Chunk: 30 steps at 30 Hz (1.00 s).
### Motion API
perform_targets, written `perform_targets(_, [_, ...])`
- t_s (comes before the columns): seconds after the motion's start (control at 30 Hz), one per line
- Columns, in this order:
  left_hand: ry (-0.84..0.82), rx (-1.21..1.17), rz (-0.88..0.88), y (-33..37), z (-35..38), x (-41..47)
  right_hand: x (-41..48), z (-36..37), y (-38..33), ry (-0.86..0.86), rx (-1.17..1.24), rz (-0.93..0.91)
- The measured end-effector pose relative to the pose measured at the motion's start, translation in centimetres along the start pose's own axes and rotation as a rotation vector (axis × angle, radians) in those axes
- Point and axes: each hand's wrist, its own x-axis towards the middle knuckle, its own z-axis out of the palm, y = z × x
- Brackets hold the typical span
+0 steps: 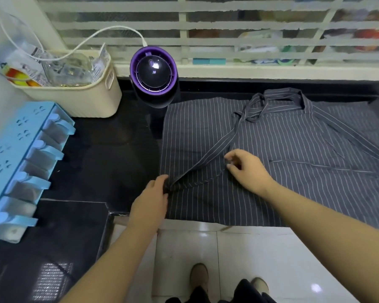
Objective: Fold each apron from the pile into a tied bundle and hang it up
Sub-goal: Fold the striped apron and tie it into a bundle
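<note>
Pinstripes, thin and white, run across the dark grey woven apron, which lies spread flat on the glossy black stone countertop, its near hem reaching the counter's front edge. Near the top of the cloth, its narrow ties sit in a loose tangle. From there one long flat strap slants down across the cloth to the left hand. That hand's fingers are curled tightly round the bunched, puckered end of the strap at the apron's left edge. The right hand rests on the middle of the cloth with its fingers loosely bent, thumb and forefinger a little apart over a raised fold. Whether they nip the fabric cannot be told. Behind the apron's left corner stands a round lamp-like device with a shiny black dome inside a purple ring, and a white cable arcs away from it. Beside it sits a cream ribbed plastic basket full of crinkled clear packets. A pale blue plastic rack of small scoop-fronted drawers stands on the far left. Below the counter are smooth white floor tiles and a beige shoe.
</note>
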Motion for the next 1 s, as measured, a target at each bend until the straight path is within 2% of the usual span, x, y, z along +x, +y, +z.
perform_targets(0.1, [0.132,0.257,-0.009,-0.3,-0.2,-0.3,-2.0,-1.3,0.7,0.186,0.004,-0.033])
perform_targets(0.2, [0.326,0.195,0.269,2.2,0.3,-0.2,-4.9,-2.6,2.6,0.314,-0.049,-0.017])
perform_targets(0.23, [0.323,0.144,0.408,3.4,0.7,-0.3,-5.9,-3.1,3.4,0.321,-0.075,-0.031])
perform_targets(0.27, [0.249,0.114,0.544,4.7,1.1,-0.7,-7.0,-3.7,4.2,0.312,-0.108,-0.058])
perform_targets(0.33, [-0.032,0.195,0.711,7.0,2.3,-1.7,-9.7,-5.2,6.0,0.241,-0.206,-0.129])
perform_targets(0.4, [-0.277,0.390,0.690,7.9,3.9,-2.4,-12.2,-6.1,8.6,0.110,-0.387,-0.167])
perform_targets(0.43, [-0.305,0.441,0.664,7.7,4.7,-2.5,-13.3,-6.4,10.3,0.031,-0.491,-0.151])
perform_targets(0.5, [-0.237,0.433,0.639,7.1,5.8,-2.4,-15.0,-7.1,13.3,-0.082,-0.608,-0.022])
perform_targets(0.57, [-0.159,0.380,0.647,7.2,6.3,-2.3,-16.0,-8.3,15.6,-0.088,-0.610,0.110])
perform_targets(0.63, [-0.187,0.365,0.596,7.7,6.0,-2.1,-15.9,-9.3,16.7,-0.052,-0.592,0.116])
perform_targets(0.8, [-0.430,0.410,0.432,10.3,4.2,-2.1,-15.6,-12.0,16.7,-0.089,-0.584,0.056])
perform_targets(0.9, [-0.560,0.308,0.296,12.4,2.1,-2.7,-15.1,-13.6,15.9,-0.196,-0.615,0.123])
perform_targets(1.0, [-0.664,0.322,0.195,14.2,0.4,-3.2,-14.5,-15.2,14.7,-0.395,-0.559,0.157])
